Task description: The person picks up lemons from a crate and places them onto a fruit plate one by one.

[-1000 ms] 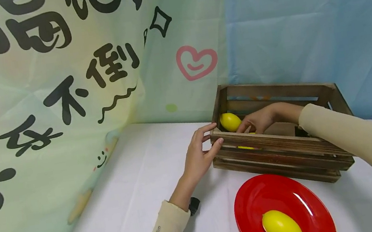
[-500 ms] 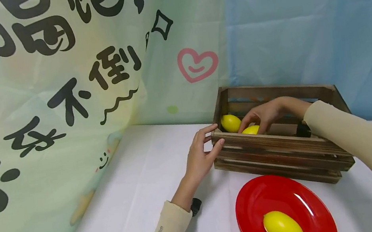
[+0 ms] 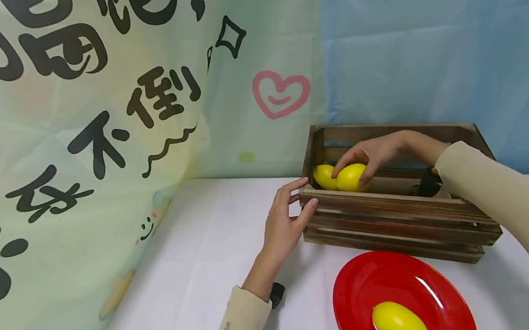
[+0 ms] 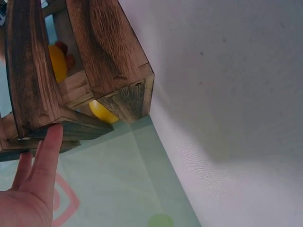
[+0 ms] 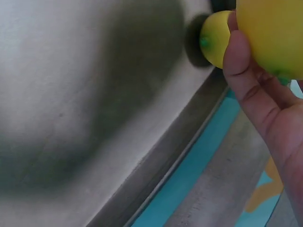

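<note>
My right hand (image 3: 379, 151) grips a yellow lemon (image 3: 352, 178) between thumb and fingers, just above the front rail of a brown slatted wooden crate (image 3: 394, 205). In the right wrist view the held lemon (image 5: 274, 40) is apart from the crate floor. A second lemon (image 3: 324, 176) lies in the crate's left end, partly behind the held one. My left hand (image 3: 280, 219) touches the crate's left end. Its fingers look straight against the wood in the left wrist view, where the second lemon (image 4: 102, 111) shows through a gap between the slats.
In front of the crate, a red plate (image 3: 353, 294) holds another lemon (image 3: 400, 324) on the white-covered table (image 3: 199, 277). Behind stand printed cloth backdrops (image 3: 412, 51). A black strap device (image 3: 429, 184) sits at the right wrist, inside the crate.
My right hand has raised the lemon from low behind the front rail to above it, bringing it into fuller view. The left hand stays at the crate's end.
</note>
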Motion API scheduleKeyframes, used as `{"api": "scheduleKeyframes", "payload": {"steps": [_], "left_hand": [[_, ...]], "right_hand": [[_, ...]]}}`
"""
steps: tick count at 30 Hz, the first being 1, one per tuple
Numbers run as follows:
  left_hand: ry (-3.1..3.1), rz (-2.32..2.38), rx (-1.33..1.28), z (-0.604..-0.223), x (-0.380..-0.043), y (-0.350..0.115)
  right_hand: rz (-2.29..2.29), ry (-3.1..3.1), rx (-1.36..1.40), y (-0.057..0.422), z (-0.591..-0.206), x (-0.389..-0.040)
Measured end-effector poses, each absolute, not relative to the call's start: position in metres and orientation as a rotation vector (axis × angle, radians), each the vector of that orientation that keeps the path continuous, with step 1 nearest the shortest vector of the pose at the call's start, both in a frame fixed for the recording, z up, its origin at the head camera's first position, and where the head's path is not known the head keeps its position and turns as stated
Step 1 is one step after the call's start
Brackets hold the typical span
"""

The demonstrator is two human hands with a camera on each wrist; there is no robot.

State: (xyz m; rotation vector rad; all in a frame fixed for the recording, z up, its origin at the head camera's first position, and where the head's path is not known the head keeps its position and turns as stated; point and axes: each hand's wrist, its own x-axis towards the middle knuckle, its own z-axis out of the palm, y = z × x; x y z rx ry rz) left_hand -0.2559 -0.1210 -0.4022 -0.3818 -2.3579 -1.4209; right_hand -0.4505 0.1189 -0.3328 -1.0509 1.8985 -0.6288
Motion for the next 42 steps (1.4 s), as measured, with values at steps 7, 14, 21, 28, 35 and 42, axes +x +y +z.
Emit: {"api": "scheduleKeyframes", "payload": {"steps": [7, 14, 21, 28, 35, 42], "left_hand": [[-2.351, -1.438, -0.406, -0.404, -0.258, -0.123], [-2.345, -1.412, -0.431, -0.405, -0.260, -0.124], [-2.334, -1.408, -0.443, -0.402, -0.260, -0.125], [-2.338, -1.428, -0.425, -0.403, -0.258, -0.125], [-2.340, -1.437, -0.409, -0.402, -0.257, -0.124], [-2.334, -1.440, -0.430, -0.404, -0.257, -0.123]], "right_hand": [[-0.772, 1.856, -1.019, 0.120, -0.325, -0.454], [-0.927, 1.926, -1.114, 0.126, -0.308, -0.456], [-1.077, 2.040, -1.052, 0.137, -0.288, -0.448], [-1.137, 2.178, -0.956, 0.139, -0.271, -0.436], [-0.979, 2.402, -0.997, 0.145, -0.247, -0.419], [-0.960, 2.456, -1.019, 0.151, -0.228, -0.389]]}}
